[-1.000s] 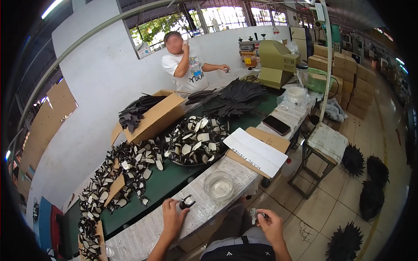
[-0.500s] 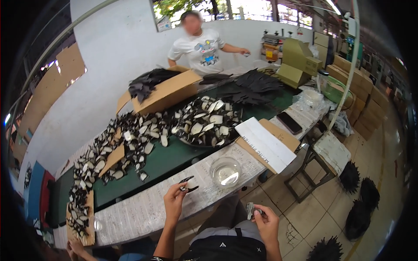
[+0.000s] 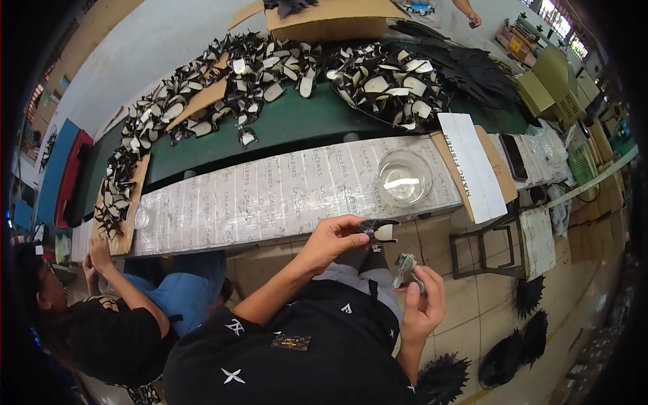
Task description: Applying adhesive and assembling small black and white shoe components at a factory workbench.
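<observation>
My left hand (image 3: 329,246) pinches a small black and cream piece (image 3: 382,231) by its black end, above my lap. The piece has curved, pointed ends and looks like those in the piles. To the right and a little lower, my right hand (image 3: 424,304) closes its fingers on a small grey metal tool (image 3: 406,266); its exact kind is not clear. The tool and the piece are close together but apart. Beyond my hands, a clear round bowl (image 3: 383,181) sits on the wrapped bench edge (image 3: 270,192).
Black and cream pieces form a heap (image 3: 385,88) and a long spread (image 3: 236,74) on the green bench top (image 3: 290,116). A white card (image 3: 470,165) and a phone (image 3: 513,156) lie right. A co-worker (image 3: 101,324) sits left; another's hand (image 3: 466,12) shows at the top. A stool (image 3: 538,236) stands right.
My view has tilted down. My left hand, still holding the piece, has come nearer to my right hand. The right hand has raised the metal tool, which now points upward.
</observation>
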